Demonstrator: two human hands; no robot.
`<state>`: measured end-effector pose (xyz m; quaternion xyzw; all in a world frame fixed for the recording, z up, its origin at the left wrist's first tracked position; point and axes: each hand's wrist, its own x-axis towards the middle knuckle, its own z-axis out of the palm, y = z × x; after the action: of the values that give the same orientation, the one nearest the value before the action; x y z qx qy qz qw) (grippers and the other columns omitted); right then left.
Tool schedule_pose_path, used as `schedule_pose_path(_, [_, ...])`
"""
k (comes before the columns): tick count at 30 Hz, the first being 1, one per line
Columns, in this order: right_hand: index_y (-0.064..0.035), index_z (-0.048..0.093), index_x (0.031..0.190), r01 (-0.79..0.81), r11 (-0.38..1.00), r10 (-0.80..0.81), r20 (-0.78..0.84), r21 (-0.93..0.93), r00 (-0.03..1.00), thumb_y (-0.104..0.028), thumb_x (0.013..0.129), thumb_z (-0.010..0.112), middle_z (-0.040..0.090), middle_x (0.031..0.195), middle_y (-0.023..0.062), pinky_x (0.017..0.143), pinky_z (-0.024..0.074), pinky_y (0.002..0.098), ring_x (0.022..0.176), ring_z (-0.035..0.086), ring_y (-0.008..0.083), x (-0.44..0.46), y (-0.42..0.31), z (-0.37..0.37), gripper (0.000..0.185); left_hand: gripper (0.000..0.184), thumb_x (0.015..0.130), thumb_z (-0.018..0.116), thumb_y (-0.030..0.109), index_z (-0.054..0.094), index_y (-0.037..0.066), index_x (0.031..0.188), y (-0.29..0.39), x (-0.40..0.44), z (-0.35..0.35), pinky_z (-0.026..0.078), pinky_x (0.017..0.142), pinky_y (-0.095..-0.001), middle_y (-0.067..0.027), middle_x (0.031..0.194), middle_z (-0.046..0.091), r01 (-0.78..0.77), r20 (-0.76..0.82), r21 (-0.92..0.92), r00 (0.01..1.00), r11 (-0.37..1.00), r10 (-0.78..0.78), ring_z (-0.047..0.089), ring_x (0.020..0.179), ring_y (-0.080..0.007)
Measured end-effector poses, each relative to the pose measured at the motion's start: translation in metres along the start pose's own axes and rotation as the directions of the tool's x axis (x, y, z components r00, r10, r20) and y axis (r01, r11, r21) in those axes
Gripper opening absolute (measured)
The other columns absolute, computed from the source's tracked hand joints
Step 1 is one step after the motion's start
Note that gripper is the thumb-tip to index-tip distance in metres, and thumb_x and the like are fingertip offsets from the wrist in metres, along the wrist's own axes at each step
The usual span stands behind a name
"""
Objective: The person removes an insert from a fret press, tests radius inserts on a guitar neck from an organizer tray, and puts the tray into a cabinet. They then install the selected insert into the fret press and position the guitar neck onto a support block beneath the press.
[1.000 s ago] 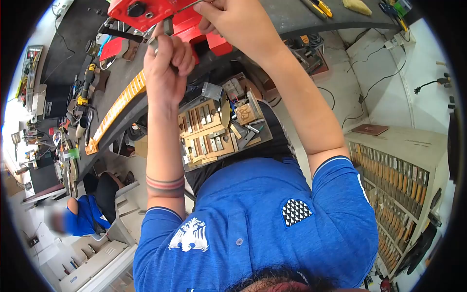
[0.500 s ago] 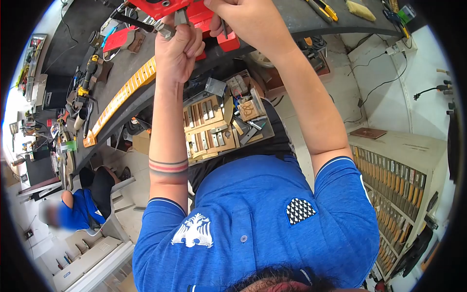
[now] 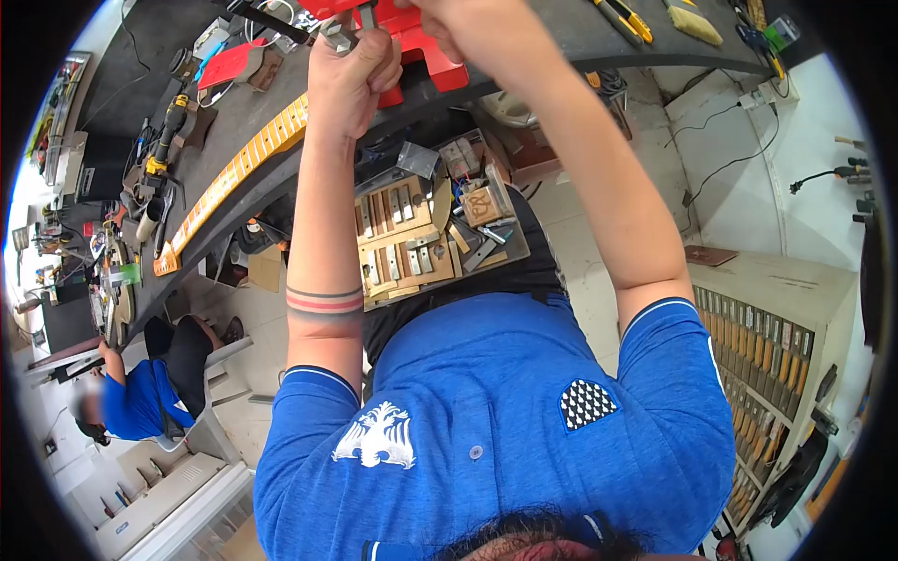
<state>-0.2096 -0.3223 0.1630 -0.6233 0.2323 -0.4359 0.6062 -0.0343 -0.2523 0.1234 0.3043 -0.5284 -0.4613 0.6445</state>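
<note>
Our left hand (image 3: 348, 89) grips a grey metal piece (image 3: 339, 38) beside the red, blocky metal device (image 3: 441, 64) on the dark table (image 3: 220, 154); whether our blurred right hand (image 3: 491, 35) grasps anything, we cannot tell.

On the bench (image 3: 585, 51), a vise (image 3: 418, 56) stands between a guitar neck (image 3: 241, 166), left, and a brush (image 3: 697, 23), right; a drill (image 3: 170, 136) lies behind the neck. Before the person (image 3: 477, 393), a tray (image 3: 523, 236) holds parts (image 3: 414, 262).
</note>
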Motion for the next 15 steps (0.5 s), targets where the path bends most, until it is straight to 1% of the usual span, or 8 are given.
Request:
schedule_pose_path(2, [-0.0016,0.063,0.110,0.347,0.936,-0.334,-0.149,0.068,0.931,-0.022,0.113,0.057,0.067,0.072,0.0064,0.057,0.0512,0.0374,0.059,0.065,0.0206,0.014,0.061,0.023,0.021,0.040,0.101,0.078,0.044,0.056,0.013,0.114,0.000,-0.001,0.006,0.025,0.052,-0.0262,0.0069,0.066,0.037,-0.002,-0.035,-0.008,0.999,1.000,0.002,0.033,0.054,-0.0076])
schedule_pose_path(3, [-0.0024,0.058,0.113,0.306,0.949,-0.314,-0.174,-0.072,0.933,-0.024,0.115,0.055,0.070,0.083,0.0148,0.065,0.0533,0.0426,0.071,0.071,0.0264,-0.003,0.038,0.027,0.022,0.040,0.101,0.077,0.046,0.056,0.013,0.111,0.000,-0.002,0.009,0.025,0.052,-0.0261,0.0070,0.065,0.036,-0.006,-0.055,-0.005,0.998,1.000,0.005,0.032,0.054,-0.0074])
schedule_pose_path(5, [-0.0019,0.058,0.113,0.276,0.903,-0.339,-0.149,-0.330,0.929,-0.021,0.115,0.053,0.070,0.090,0.0226,0.068,0.0541,0.0448,0.080,0.074,0.0359,-0.004,0.033,0.023,0.020,0.042,0.101,0.076,0.049,0.054,0.014,0.104,0.001,-0.003,0.010,0.024,0.052,-0.0260,0.0071,0.065,0.034,0.006,-0.077,-0.002,0.997,1.000,-0.006,0.031,0.054,-0.0070])
schedule_pose_path(6, [-0.0016,0.058,0.113,0.375,0.845,-0.452,-0.134,-0.381,0.882,-0.021,0.115,0.053,0.070,0.090,0.0234,0.069,0.0541,0.0461,0.082,0.073,0.0393,0.000,0.038,0.021,0.020,0.043,0.102,0.075,0.050,0.053,0.014,0.101,0.001,-0.004,0.009,0.024,0.051,-0.0261,0.0071,0.065,0.034,0.019,-0.077,-0.003,0.997,1.000,-0.019,0.031,0.054,-0.0069])
schedule_pose_path(8, [-0.0010,0.058,0.114,0.546,0.692,-0.654,-0.088,-0.472,0.751,-0.019,0.114,0.053,0.070,0.091,0.0251,0.069,0.0541,0.0485,0.085,0.071,0.0462,0.015,0.058,0.013,0.019,0.046,0.102,0.073,0.053,0.049,0.014,0.094,0.002,-0.005,0.011,0.023,0.051,-0.0262,0.0072,0.064,0.033,0.035,-0.090,-0.009,0.995,0.999,-0.036,0.030,0.054,-0.0066])
schedule_pose_path(11, [-0.0011,0.058,0.117,0.637,0.545,-0.748,0.026,-0.545,0.663,-0.014,0.109,0.059,0.070,0.096,0.0226,0.070,0.0544,0.0506,0.085,0.070,0.0475,0.035,0.072,-0.002,0.015,0.050,0.102,0.072,0.054,0.045,0.015,0.085,0.004,-0.006,0.017,0.022,0.051,-0.0264,0.0071,0.064,0.032,0.049,-0.114,-0.029,0.992,0.998,-0.052,0.030,0.054,-0.0064])
schedule_pose_path(14, [-0.0020,0.060,0.115,0.763,0.192,-0.851,0.282,-0.617,0.443,-0.011,0.102,0.064,0.069,0.105,0.0191,0.071,0.0558,0.0514,0.086,0.071,0.0449,0.068,0.066,-0.024,0.016,0.053,0.102,0.071,0.055,0.044,0.015,0.081,0.007,-0.005,0.020,0.021,0.051,-0.0265,0.0070,0.064,0.032,0.070,-0.123,-0.038,0.990,0.997,-0.074,0.030,0.055,-0.0063])
schedule_pose_path(15, [-0.0022,0.061,0.114,0.749,0.209,-0.820,0.306,-0.628,0.485,-0.011,0.100,0.066,0.069,0.107,0.0182,0.072,0.0565,0.0500,0.088,0.071,0.0436,0.065,0.060,-0.027,0.017,0.053,0.103,0.071,0.055,0.043,0.015,0.080,0.010,-0.006,0.023,0.021,0.051,-0.0265,0.0071,0.064,0.032,0.082,-0.135,-0.032,0.987,0.996,-0.086,0.030,0.055,-0.0062])
